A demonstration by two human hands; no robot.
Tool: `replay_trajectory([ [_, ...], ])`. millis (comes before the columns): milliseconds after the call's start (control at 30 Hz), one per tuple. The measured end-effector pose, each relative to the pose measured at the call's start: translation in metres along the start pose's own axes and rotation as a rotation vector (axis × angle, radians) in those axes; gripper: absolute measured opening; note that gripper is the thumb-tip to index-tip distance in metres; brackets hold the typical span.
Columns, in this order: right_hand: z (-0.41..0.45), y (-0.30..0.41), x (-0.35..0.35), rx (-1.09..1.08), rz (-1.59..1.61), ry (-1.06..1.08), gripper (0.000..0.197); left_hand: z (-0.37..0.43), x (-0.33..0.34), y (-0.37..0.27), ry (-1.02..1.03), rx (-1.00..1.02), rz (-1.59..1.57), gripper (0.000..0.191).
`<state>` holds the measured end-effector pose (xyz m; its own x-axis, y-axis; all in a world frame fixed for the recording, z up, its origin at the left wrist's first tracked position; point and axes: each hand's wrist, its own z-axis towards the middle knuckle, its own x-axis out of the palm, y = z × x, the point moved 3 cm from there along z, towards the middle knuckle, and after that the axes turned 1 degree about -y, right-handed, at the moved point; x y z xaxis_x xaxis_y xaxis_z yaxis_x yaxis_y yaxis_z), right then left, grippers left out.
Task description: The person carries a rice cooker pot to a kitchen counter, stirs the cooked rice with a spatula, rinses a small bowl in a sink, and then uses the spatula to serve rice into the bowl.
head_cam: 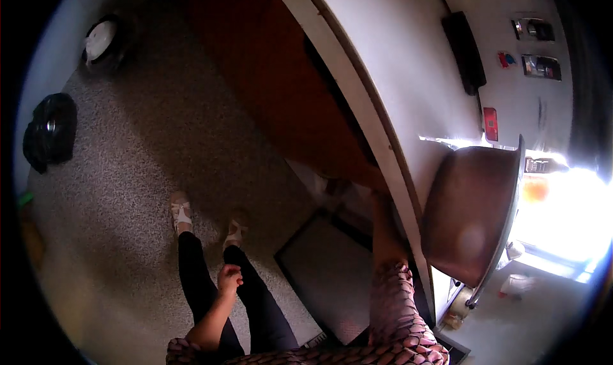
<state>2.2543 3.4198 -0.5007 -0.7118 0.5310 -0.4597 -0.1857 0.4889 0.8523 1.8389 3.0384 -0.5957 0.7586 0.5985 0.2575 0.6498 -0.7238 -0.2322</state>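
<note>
My left hand (230,276) hangs in front of my dark-trousered legs, above the carpet (143,173). Its fingers look curled, and nothing plainly shows in it. On the right, my right arm (389,236), in a patterned pink sleeve, reaches forward beside the white edge (371,92) of a long panel or surface. The hand at its end is lost in shadow near the lower end of a reddish-brown panel (258,78). A flat grey panel with a dark frame (330,269) lies or leans left of that arm.
Right of the white edge are a large brown rimmed container (469,212), a long black object (463,54) and small packages (541,67) near a bright area. A black plastic bag (52,130) and a round white-topped object (100,39) stand on the carpet at the far left.
</note>
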Motion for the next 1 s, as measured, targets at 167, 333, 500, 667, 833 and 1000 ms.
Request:
replay_trajectory([
  [167,-0.004,-0.004,-0.015,-0.041,-0.039,-0.004,0.03,0.003,-0.002,-0.002,0.016,0.041,0.012,0.018],
  [333,-0.026,-0.017,-0.032,-0.103,-0.157,0.021,0.03,0.006,0.019,-0.02,0.095,0.171,-0.025,0.016],
  [500,-0.088,-0.053,-0.063,-0.223,-0.465,0.06,0.03,-0.011,0.088,-0.053,0.281,0.27,0.251,0.025],
  [667,-0.144,-0.091,-0.082,-0.458,-0.934,0.171,0.029,-0.017,0.184,-0.082,0.409,0.396,0.215,0.059],
  [833,-0.254,-0.089,-0.032,-0.435,-1.229,0.368,0.043,-0.021,0.207,-0.126,0.623,0.407,0.116,0.07],
  [1000,-0.319,-0.015,0.012,-0.779,-0.903,0.479,0.045,0.005,0.163,-0.117,0.468,0.334,0.291,0.081],
])
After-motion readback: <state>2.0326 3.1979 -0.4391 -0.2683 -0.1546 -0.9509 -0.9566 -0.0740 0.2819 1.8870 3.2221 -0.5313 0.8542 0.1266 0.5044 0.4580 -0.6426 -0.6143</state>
